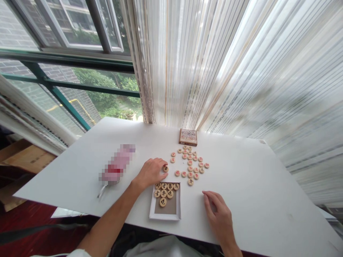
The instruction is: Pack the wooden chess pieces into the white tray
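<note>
Left hand (pixel 152 172) pinches xiangqi disc (pixel 166 169) beyond tray (pixel 178 202); right hand (pixel 218 211) empty, right of it. Eight discs (pixel 163 193) inside; loose discs (pixel 190 169) outstanding beyond.

Pieces (pixel 163 193) in tray (pixel 164 216), likely lid (pixel 188 137) behind

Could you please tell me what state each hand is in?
Left hand: closed on a piece.
Right hand: loosely curled, nothing visible in it; whether fully closed, I cannot tell.

White table (pixel 254 178) with round pieces (pixel 190 169), tray (pixel 171 210), box (pixel 188 137), pink item (pixel 118 165).
</note>
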A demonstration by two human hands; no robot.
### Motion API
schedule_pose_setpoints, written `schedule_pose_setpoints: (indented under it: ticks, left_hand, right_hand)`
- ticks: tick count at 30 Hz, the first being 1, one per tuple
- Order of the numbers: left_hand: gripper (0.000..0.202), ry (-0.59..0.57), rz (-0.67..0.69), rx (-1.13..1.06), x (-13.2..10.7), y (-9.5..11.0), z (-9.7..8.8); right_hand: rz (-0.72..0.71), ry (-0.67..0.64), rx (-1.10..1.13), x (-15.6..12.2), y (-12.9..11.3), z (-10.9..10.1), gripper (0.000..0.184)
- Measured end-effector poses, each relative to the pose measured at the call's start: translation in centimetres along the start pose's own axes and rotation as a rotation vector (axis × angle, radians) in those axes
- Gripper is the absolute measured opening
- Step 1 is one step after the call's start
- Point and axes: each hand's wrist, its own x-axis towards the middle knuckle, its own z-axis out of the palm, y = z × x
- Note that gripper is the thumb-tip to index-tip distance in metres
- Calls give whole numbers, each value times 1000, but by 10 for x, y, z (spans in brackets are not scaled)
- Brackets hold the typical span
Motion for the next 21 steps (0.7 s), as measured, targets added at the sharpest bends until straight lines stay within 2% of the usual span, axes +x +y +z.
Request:
schedule_pose_setpoints:
  ticks: [6,11,16,21]
  left_hand:
    - [17,-9,-2,-211,-5,-18,8]
    - [19,43,-17,-344,-8,-27,17]
    - [21,96,-30,-464,-9,-37,25]
    - [22,116,-44,-534,-11,-39,28]
  right_hand:
    - [-43,-6,-17,6,-3,6,18]
    - [-200,10,-148,37,0,6,26]
    - [-279,-52,-310,73,7,5,39]
    - [-299,-105,-382,83,14,10,46]
